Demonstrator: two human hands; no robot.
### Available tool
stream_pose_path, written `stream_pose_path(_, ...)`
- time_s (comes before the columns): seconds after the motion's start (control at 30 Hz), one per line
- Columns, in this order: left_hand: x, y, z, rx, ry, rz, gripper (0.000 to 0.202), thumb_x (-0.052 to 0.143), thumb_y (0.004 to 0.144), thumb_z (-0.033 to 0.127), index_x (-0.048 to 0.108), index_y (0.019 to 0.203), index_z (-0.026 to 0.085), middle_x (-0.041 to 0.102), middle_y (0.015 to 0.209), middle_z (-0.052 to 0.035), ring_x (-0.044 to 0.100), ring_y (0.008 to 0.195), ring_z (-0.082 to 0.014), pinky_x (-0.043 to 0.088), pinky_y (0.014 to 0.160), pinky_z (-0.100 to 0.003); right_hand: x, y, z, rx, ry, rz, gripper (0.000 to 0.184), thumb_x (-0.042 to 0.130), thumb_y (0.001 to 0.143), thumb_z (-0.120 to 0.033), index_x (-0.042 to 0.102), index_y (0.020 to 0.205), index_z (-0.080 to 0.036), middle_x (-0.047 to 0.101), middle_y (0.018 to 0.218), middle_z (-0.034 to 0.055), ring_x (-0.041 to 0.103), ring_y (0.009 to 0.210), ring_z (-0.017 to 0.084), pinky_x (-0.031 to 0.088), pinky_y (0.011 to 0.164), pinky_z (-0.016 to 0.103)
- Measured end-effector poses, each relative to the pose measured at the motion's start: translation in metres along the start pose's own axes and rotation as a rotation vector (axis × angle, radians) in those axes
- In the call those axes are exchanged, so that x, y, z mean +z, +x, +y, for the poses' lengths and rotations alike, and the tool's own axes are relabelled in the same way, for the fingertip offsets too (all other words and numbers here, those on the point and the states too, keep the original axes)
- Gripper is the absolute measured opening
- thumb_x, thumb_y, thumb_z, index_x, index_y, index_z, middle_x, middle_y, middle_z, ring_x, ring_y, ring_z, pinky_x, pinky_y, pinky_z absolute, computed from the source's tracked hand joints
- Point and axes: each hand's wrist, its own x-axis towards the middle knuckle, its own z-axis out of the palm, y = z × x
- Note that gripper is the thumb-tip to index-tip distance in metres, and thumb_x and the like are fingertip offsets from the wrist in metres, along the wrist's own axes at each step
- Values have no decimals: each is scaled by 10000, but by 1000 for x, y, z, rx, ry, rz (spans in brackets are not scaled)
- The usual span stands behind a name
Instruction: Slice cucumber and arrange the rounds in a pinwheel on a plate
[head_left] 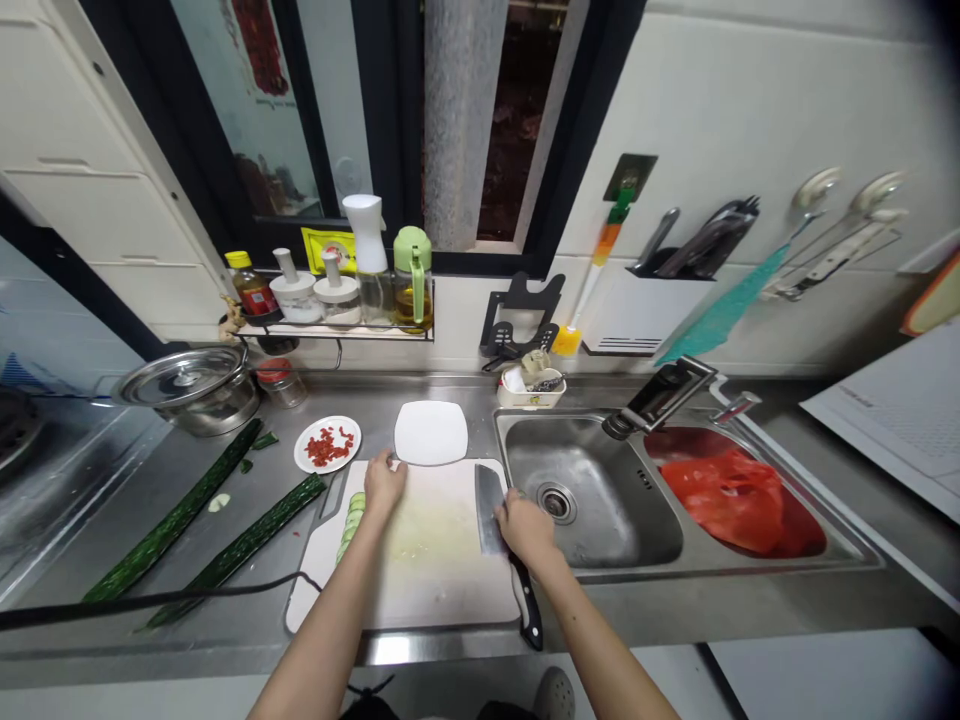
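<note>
A pale cutting board (442, 605) lies on the counter with wet marks across it. My left hand (385, 485) is over its upper left part, fingers curled and closed; whatever they may hold is hidden. Close beside it, a row of cucumber slices (352, 520) runs along the board's left side. My right hand (527, 528) is closed at the board's right edge, its fingertips against the blade of a kitchen knife (489, 505). The knife lies flat, and its black handle sticks out below the hand toward the front edge.
A white square plate (431, 433) sits behind the board, beside a round plate (307, 448) of red pieces. Two long cucumbers (255, 535) lie left, with a black cable (187, 595) crossing one. A lidded pot (195, 390) stands behind them. The sink (600, 530) is at right.
</note>
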Motion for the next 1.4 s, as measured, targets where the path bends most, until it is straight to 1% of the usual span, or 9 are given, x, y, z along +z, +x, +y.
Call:
stream_pose_path(0.13, 3, 15, 4, 9, 72, -12, 490, 545, 810, 330, 587, 1247, 111, 653, 1095, -155, 617, 1013, -251, 444, 853, -310, -22, 31, -18, -66, 111, 94, 363, 409, 959, -353, 542, 1233, -155, 690, 1080, 178, 649, 1033, 265, 442, 797, 322)
stream_pose_path(0.27, 7, 23, 5, 23, 88, -70, 383, 536, 808, 307, 655, 1131, 139, 691, 1012, -130, 642, 963, -244, 454, 790, -291, -31, 70, -46, -106, 184, 132, 355, 443, 944, -336, 550, 1239, -170, 667, 1152, 156, 629, 1065, 246, 427, 813, 298)
stream_pose_path(0.43, 11, 33, 2, -17, 31, -114, 387, 519, 795, 240, 662, 1143, 146, 730, 930, -97, 671, 908, -238, 459, 736, -278, -27, 107, -72, -74, 140, 125, 341, 450, 934, -284, 550, 1223, -135, 658, 1150, 174, 600, 1102, 261, 392, 888, 329)
stream_pose_path(0.53, 12, 40, 0, -33, 14, -116, 395, 519, 786, 220, 665, 1146, 147, 739, 947, -98, 677, 918, -243, 462, 724, -276, -21, 121, -79, -58, 137, 107, 349, 446, 929, -266, 539, 1231, -119, 672, 1116, 178, 560, 1154, 288, 339, 963, 383)
stream_pose_path(0.67, 13, 45, -2, -26, 11, -135, 357, 515, 774, 192, 691, 1083, 157, 744, 881, -90, 689, 867, -234, 462, 691, -267, -12, 135, -83, -13, 197, 103, 349, 435, 922, -229, 531, 1238, -116, 679, 1104, 169, 559, 1159, 284, 297, 1004, 405)
stream_pose_path(0.93, 14, 49, -1, -77, -3, -111, 296, 546, 728, 153, 690, 986, 168, 733, 856, -78, 683, 822, -230, 449, 666, -270, -5, 148, -84, 17, 228, 86, 316, 485, 888, -174, 566, 1189, -122, 681, 1100, 161, 584, 1135, 266, 294, 1001, 405)
stream_pose_path(1.13, 3, 46, 2, -86, -67, -91, 338, 514, 736, 160, 670, 1035, 163, 690, 764, -27, 653, 753, -185, 423, 638, -243, -11, 146, -82, 9, 273, 73, 336, 461, 905, -224, 542, 1220, -141, 675, 1130, 140, 583, 1128, 250, 292, 1006, 400)
stream_pose_path(1.27, -7, 32, -3, -64, -140, -68, 360, 514, 738, 207, 663, 1062, 156, 633, 664, 9, 623, 684, -165, 422, 630, -230, -18, 133, -78, -24, 329, 77, 338, 466, 899, -238, 548, 1215, -149, 670, 1151, 127, 578, 1127, 252, 285, 1008, 401)
stream_pose_path(1.4, -14, 7, -16, -33, -241, -77, 366, 506, 746, 252, 638, 1071, 147, 590, 637, 26, 587, 624, -146, 421, 610, -223, -19, 110, -71, -63, 372, 89, 330, 475, 894, -230, 548, 1206, -153, 678, 1123, 122, 586, 1106, 242, 287, 993, 377)
